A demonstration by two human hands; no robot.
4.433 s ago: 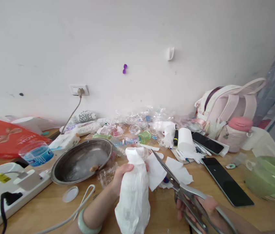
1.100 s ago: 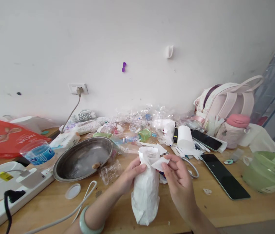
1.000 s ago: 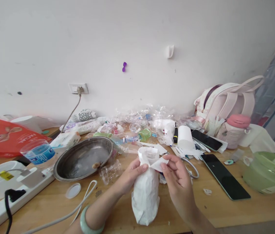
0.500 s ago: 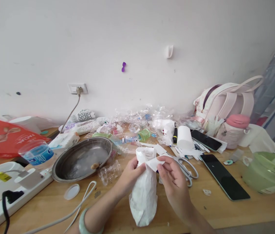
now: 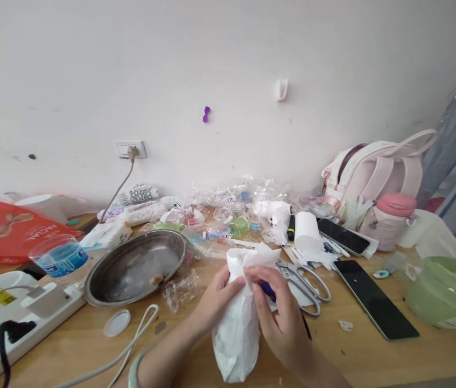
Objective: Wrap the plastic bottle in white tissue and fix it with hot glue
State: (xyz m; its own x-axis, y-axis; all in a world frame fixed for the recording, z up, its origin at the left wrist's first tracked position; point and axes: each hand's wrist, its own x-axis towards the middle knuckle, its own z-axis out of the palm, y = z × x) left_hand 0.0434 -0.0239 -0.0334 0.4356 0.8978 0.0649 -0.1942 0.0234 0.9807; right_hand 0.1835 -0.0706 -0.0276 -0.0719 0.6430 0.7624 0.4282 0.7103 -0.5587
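Observation:
An object wrapped in white tissue paper [image 5: 236, 328] stands upright on the wooden table [image 5: 373, 355]. My left hand [image 5: 214, 296] grips its upper part from the left, fingers wrapped round it. Against its right side my right hand [image 5: 278, 318] presses a loose flap of the paper near the top, fingers together. What is under the paper is hidden. Metal scissors [image 5: 302, 280] lie on the table just right of my right hand.
A steel bowl [image 5: 131, 269] sits to the left, with a power strip [image 5: 21, 328] and white cable [image 5: 118, 350] nearer. Clear plastic scraps crowd the back. A white roll [image 5: 306, 231], two phones [image 5: 375, 299], a pink backpack [image 5: 377, 167] and a green basin [image 5: 443, 291] lie right.
Earlier my right hand held the scissors at the paper; they now lie on the table. In the last second my right hand folded the paper flap inward against the wrapped object.

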